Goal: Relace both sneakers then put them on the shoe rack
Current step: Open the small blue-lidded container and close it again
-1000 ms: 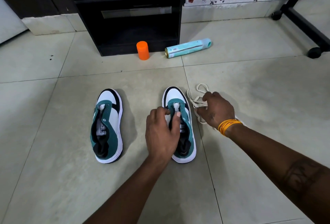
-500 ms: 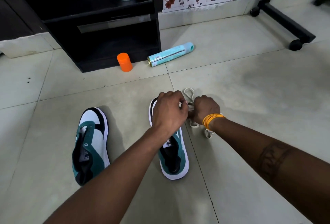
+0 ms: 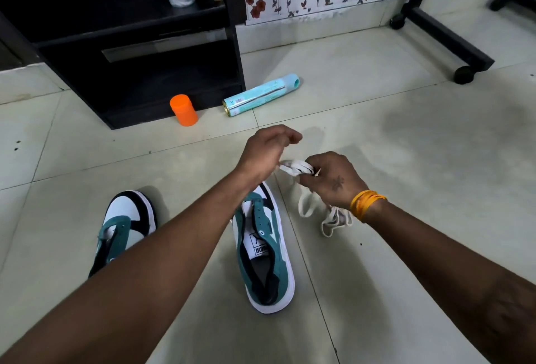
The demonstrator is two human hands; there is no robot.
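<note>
"PUMA" tongue label (image 3: 259, 243), laces (image 3: 298, 167) in right hand (image 3: 333, 179)

- Left hand (image 3: 268, 150) and forearm: bare, no sleeve, nothing worn at the wrist.
- Right hand (image 3: 333, 179): small dark star-like mark on its back.
- Right wrist: orange thread band (image 3: 367, 204), several strands wound together.
- Right forearm: bare, faint dark patterned marking (image 3: 506, 310) near the elbow.

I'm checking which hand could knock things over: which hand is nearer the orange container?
Left. The left hand hovers just this side of the orange container, to its right. The right hand, gripping the white laces, is farther right and nearer the camera.
</note>
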